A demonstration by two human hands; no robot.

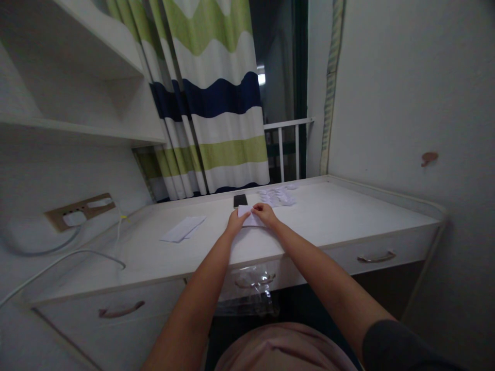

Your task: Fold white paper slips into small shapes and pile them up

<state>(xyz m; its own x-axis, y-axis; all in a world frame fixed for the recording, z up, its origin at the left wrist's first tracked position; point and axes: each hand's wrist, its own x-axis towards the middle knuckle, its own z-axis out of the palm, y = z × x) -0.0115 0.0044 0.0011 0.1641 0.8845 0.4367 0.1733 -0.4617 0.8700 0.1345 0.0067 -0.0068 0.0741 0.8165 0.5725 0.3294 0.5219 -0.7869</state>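
Note:
Between my two hands is a small sheet of white paper (pixel 253 220), held just above the desk and partly folded or bent. My left hand (pixel 235 221) grips its left side, thumb on top. With fingers pinched together, my right hand (pixel 264 213) holds its upper right part. Several folded white paper pieces (pixel 277 196) lie in a loose group behind my right hand. Off to the left, a few flat white sheets (pixel 183 229) overlap in a stack. A dark phone-like rectangle (pixel 240 201) lies just beyond the paper.
The white desk (pixel 328 216) has drawers with metal handles along its front. A clear plastic bag (pixel 255 288) hangs at the middle drawer. On the left are a wall socket with plugs (pixel 75 217) and a white cable (pixel 96 251). A striped curtain (pixel 228 123) hangs behind.

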